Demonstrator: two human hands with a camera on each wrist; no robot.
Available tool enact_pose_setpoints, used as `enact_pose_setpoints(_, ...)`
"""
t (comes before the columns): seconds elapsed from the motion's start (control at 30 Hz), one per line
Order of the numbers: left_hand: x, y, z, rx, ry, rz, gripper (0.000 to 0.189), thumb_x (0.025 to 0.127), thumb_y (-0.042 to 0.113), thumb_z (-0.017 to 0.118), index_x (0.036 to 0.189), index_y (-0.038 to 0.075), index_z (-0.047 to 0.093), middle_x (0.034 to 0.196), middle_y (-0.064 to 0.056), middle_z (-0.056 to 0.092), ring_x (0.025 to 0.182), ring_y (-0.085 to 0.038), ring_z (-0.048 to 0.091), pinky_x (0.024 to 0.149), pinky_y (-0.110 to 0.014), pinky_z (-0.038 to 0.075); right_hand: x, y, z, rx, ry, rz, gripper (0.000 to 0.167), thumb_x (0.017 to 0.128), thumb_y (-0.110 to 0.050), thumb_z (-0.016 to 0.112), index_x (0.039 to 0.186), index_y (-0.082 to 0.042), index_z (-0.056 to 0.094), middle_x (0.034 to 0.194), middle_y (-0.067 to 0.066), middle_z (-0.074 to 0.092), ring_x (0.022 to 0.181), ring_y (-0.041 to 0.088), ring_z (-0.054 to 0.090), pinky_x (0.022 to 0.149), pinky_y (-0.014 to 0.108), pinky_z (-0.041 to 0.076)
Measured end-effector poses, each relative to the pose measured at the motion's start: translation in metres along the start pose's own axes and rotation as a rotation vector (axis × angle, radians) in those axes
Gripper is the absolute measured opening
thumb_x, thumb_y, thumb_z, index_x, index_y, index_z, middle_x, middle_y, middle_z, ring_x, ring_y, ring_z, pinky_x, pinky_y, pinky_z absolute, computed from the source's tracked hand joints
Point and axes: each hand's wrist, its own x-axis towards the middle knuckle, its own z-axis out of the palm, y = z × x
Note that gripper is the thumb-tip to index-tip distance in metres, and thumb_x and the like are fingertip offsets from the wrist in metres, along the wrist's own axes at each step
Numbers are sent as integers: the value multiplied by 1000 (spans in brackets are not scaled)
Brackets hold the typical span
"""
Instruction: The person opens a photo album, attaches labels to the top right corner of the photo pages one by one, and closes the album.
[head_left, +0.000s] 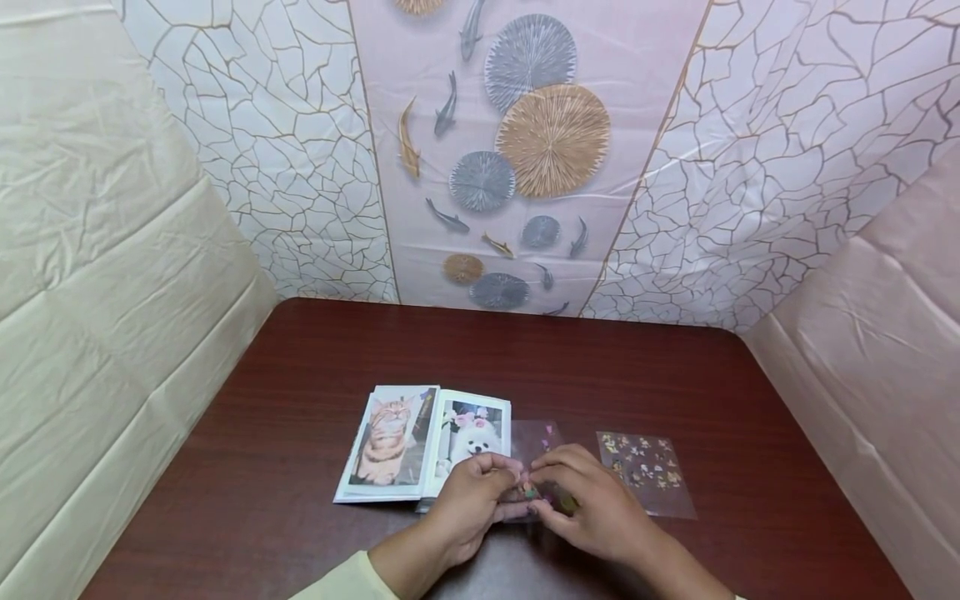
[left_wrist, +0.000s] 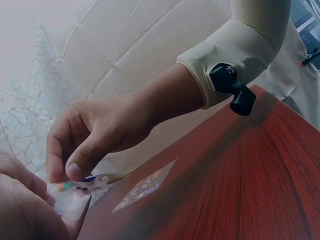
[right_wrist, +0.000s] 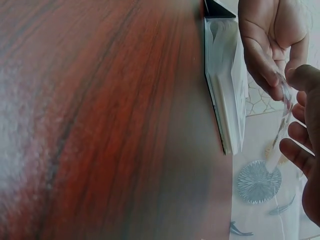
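Between both hands is a clear sticker sheet (head_left: 546,435) with small coloured stickers, lifted off the table in the right wrist view. My left hand (head_left: 468,504) pinches its left side between thumb and fingers. My right hand (head_left: 592,504) pinches at the sheet from the other side, thumb and fingertips close to the left fingers; whether a single sticker is between them is too small to tell. Just behind the left hand an open photo album (head_left: 430,450) shows a cat picture (head_left: 386,442) and a white dog picture (head_left: 474,433), the latter partly covered by the hand.
A second clear sticker sheet (head_left: 648,473) lies flat to the right of my right hand. The dark red wooden table (head_left: 300,358) ends at a patterned cloth backdrop (head_left: 487,167), with pale cloth walls on both sides.
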Motion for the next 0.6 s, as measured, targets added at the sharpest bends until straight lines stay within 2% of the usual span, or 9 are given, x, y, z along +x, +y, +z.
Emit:
enact_pose_setpoints(0.23,0,1,0,4,3,-1,14,99,3,61,109,-7,63,98,-14,67,90,-20,68,80,-41,62,1,-1,1,14,24,-42,23,86,-27,83,104,-18,73,118,-5,67,110,15,62,95,24,51)
enact_pose_setpoints(0.4,-1,0,0,2,-3,0,13,99,4,64,107,-6,64,98,-12,69,91,-19,69,79,-39,62,3,-2,2,17,50,-67,19,90,-29,78,104,-17,73,116,-4,68,109,16,63,97,24,50)
enact_pose_setpoints(0.6,-1,-1,-1,-20,-47,14,5,94,-2,66,99,-3,65,95,-12,71,85,-20,70,79,-39,62,3,-1,3,23,106,-90,19,89,-27,79,102,-15,72,114,0,71,106,20,65,96,26,51)
